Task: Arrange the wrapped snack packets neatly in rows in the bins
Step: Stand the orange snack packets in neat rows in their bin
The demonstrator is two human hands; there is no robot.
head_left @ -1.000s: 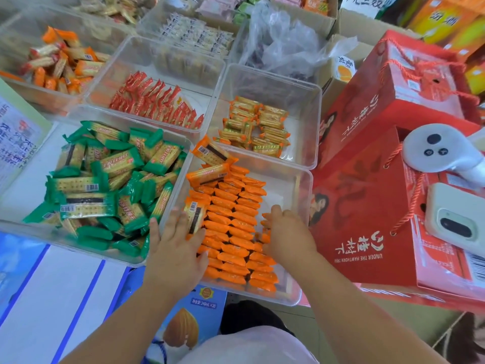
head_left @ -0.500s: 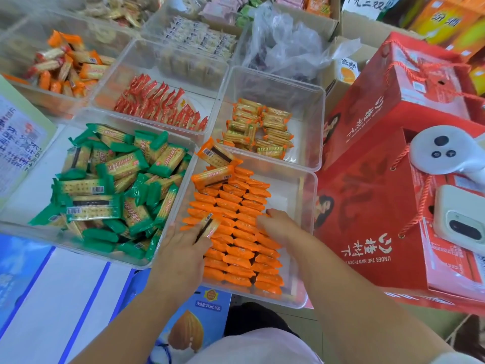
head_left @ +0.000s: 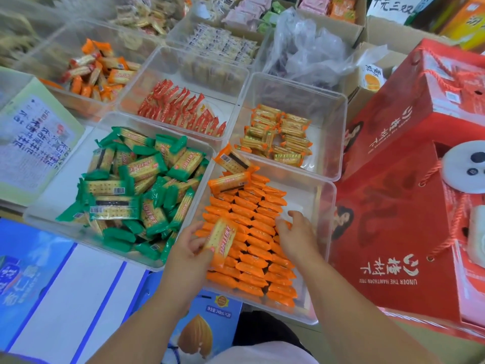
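Note:
A clear bin [head_left: 324, 206] in front of me holds orange cracker packets [head_left: 252, 229] set on edge in three rows. My left hand [head_left: 187, 256] holds one orange packet [head_left: 221, 239] flat, lifted above the left row. My right hand [head_left: 295, 236] rests on the right row with its fingers curled onto the packets there. Two loose orange packets [head_left: 231, 170] lie flat across the far end of the rows. The bin to the left [head_left: 110, 122] holds a jumbled heap of green packets [head_left: 136, 190].
Behind stand bins of red packets [head_left: 181, 109], gold packets [head_left: 278, 135] and mixed orange ones [head_left: 97, 69]. Red gift boxes [head_left: 409, 206] crowd the right side, with white devices [head_left: 464, 166] on top. Blue cartons [head_left: 60, 285] lie under the bins at the left.
My left hand has picked one orange packet out of the left row and turned it face up. My right hand slid forward along the right row.

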